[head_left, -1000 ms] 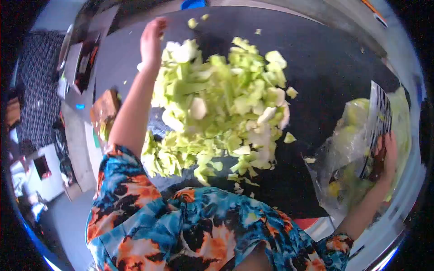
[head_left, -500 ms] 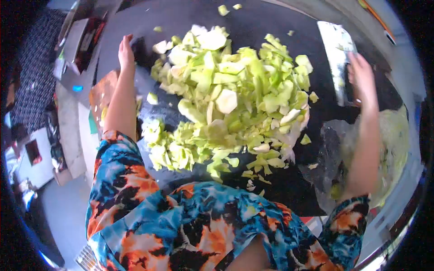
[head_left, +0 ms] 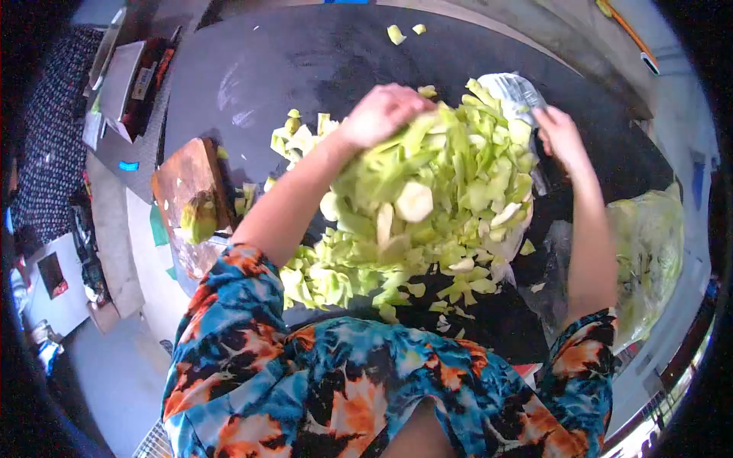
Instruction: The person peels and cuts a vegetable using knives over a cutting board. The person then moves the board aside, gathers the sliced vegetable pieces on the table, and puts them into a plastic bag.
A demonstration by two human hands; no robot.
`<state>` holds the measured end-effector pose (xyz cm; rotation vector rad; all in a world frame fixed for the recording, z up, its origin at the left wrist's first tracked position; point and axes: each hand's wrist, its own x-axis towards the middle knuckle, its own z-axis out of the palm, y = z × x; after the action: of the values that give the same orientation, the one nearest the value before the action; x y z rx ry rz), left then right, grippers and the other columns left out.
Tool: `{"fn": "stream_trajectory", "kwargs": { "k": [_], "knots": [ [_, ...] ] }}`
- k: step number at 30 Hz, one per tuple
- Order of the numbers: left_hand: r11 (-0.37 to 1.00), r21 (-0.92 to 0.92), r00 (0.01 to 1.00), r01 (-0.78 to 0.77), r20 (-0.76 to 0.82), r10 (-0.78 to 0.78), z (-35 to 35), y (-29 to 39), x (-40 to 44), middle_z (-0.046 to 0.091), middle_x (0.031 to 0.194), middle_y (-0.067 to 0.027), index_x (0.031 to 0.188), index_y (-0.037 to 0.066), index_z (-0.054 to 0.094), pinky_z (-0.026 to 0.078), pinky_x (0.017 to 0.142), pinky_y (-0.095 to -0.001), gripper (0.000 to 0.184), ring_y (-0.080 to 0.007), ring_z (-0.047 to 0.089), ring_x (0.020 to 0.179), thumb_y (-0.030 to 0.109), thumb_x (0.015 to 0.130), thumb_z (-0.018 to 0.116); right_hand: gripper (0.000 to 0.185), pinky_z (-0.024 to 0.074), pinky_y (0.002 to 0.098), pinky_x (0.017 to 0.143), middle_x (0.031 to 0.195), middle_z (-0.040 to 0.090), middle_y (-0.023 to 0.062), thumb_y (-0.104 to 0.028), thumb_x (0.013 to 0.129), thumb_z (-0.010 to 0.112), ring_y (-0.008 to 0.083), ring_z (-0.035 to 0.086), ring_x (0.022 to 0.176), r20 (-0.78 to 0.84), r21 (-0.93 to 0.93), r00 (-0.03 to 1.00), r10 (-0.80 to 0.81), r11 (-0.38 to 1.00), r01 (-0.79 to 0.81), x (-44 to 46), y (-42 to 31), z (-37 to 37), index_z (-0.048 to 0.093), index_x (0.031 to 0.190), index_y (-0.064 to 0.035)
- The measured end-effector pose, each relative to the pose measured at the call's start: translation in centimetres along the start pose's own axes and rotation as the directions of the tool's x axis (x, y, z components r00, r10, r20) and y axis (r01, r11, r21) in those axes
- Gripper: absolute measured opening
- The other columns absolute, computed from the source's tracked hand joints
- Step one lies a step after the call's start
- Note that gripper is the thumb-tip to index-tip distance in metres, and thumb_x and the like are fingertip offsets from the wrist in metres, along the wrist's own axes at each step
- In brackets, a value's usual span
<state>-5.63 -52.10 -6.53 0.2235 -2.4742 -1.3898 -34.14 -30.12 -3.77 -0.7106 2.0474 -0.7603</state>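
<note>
A large heap of pale green vegetable slices lies on a dark table. My left hand rests on the far left part of the heap. Its fingers stretch out over the slices, and their tips are partly hidden. At the far right of the heap, my right hand is closed round the handle of a cleaver. The broad blade is against or very close to the heap's edge; I cannot tell whether it touches.
A wooden cutting board lies at the left, with a yellow-green piece by its near edge. A clear plastic bag with pale green contents sits at the right. Two loose pieces lie near the far edge.
My left hand has moved right, from beside the heap onto it. My right hand has brought the cleaver left to the heap's edge. Slices at the far left have shifted toward the middle.
</note>
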Motion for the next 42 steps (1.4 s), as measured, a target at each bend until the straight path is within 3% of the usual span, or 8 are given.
{"fn": "stream_trajectory", "kwargs": {
  "k": [5, 10, 19, 25, 31, 36, 39, 42],
  "knots": [
    [0.982, -0.181, 0.984, -0.047, 0.160, 0.076, 3.1, 2.3, -2.8, 0.064, 0.104, -0.0169, 0.103, 0.000, 0.064, 0.044, 0.089, -0.0418, 0.032, -0.0333, 0.059, 0.099, 0.023, 0.095, 0.044, 0.028, 0.0474, 0.0445, 0.067, 0.082, 0.061, 0.0217, -0.032, 0.090, 0.053, 0.0399, 0.060, 0.075, 0.093, -0.444, 0.980, -0.174, 0.874, 0.197, -5.0, -4.9, 5.4, 0.060, 0.089, -0.0049],
    [0.956, -0.292, 0.953, 0.009, 0.293, 0.080, 0.6, 7.6, -6.2, 0.065, 0.101, -0.0128, 0.100, 0.002, 0.065, 0.044, 0.090, -0.0395, 0.028, -0.0296, 0.059, 0.097, 0.026, 0.093, 0.051, 0.032, 0.0451, 0.0464, 0.058, 0.068, 0.057, 0.0176, -0.033, 0.088, 0.056, 0.0389, 0.059, 0.069, 0.174, -0.562, 0.906, -0.387, 0.716, 0.414, -12.3, -8.1, 6.7, 0.049, 0.077, -0.0046],
    [0.821, -0.555, 0.825, 0.139, -0.394, -0.406, -9.1, -2.8, 2.6, 0.066, 0.097, -0.0088, 0.098, 0.004, 0.067, 0.043, 0.089, -0.0319, 0.038, -0.0178, 0.059, 0.094, 0.036, 0.094, 0.047, 0.048, 0.0479, 0.0430, 0.067, 0.075, 0.064, 0.0163, -0.051, 0.089, 0.048, 0.0342, 0.062, 0.068, -0.235, -0.590, 0.842, -0.486, 0.759, 0.273, 4.6, -10.0, 3.0, 0.063, 0.090, -0.0054],
    [0.865, 0.385, 0.911, 0.321, -0.376, -0.171, -5.8, -8.8, 8.2, 0.065, 0.107, -0.0148, 0.107, 0.010, 0.067, 0.045, 0.091, -0.0384, 0.039, -0.0310, 0.060, 0.104, 0.042, 0.091, 0.050, 0.054, 0.0488, 0.0369, 0.056, 0.066, 0.063, 0.0118, -0.056, 0.087, 0.049, 0.0213, 0.060, 0.053, -0.189, -0.376, 0.962, -0.199, 0.919, 0.116, 13.7, -10.1, 4.4, 0.066, 0.097, -0.0054],
    [0.951, 0.259, 0.926, -0.172, 0.372, 0.066, 1.4, 3.5, -0.8, 0.061, 0.098, -0.0107, 0.097, 0.007, 0.064, 0.043, 0.081, -0.0411, 0.028, -0.0282, 0.056, 0.092, 0.032, 0.085, 0.058, 0.043, 0.0405, 0.0324, 0.044, 0.054, 0.052, 0.0063, -0.044, 0.089, 0.055, 0.0160, 0.049, 0.043, -0.060, -0.373, 0.964, -0.260, 0.901, 0.220, 15.3, -12.6, 4.4, 0.064, 0.085, -0.0026],
    [0.978, 0.204, 0.994, 0.043, -0.108, -0.021, -3.6, 3.5, -8.5, 0.061, 0.104, -0.0102, 0.104, 0.007, 0.064, 0.040, 0.092, -0.0385, 0.026, -0.0265, 0.055, 0.100, 0.023, 0.085, 0.060, 0.043, 0.0422, 0.0340, 0.046, 0.055, 0.056, 0.0084, -0.043, 0.089, 0.057, 0.0183, 0.052, 0.045, 0.079, -0.389, 0.973, -0.216, 0.892, 0.230, 15.1, -15.0, 5.7, 0.066, 0.082, -0.0016],
    [0.865, -0.057, 0.718, 0.498, -0.533, -0.448, -8.0, 1.0, -13.1, 0.063, 0.099, -0.0124, 0.100, 0.005, 0.065, 0.040, 0.092, -0.0385, 0.021, -0.0278, 0.055, 0.099, 0.018, 0.090, 0.051, 0.045, 0.0432, 0.0347, 0.046, 0.054, 0.055, 0.0071, -0.046, 0.089, 0.057, 0.0185, 0.053, 0.045, 0.214, -0.392, 0.953, -0.215, 0.875, 0.285, 14.4, -14.4, 6.7, 0.066, 0.082, -0.0023],
    [0.823, 0.085, 0.568, 0.562, -0.762, -0.309, -10.1, -3.2, -16.8, 0.064, 0.099, -0.0121, 0.098, 0.005, 0.067, 0.041, 0.091, -0.0376, 0.027, -0.0287, 0.056, 0.096, 0.018, 0.094, 0.044, 0.048, 0.0408, 0.0307, 0.046, 0.057, 0.050, 0.0050, -0.052, 0.089, 0.052, 0.0149, 0.049, 0.047, 0.303, -0.442, 0.916, -0.264, 0.812, 0.380, 13.4, -12.3, 8.6, 0.062, 0.085, -0.0060]
  ]
}}
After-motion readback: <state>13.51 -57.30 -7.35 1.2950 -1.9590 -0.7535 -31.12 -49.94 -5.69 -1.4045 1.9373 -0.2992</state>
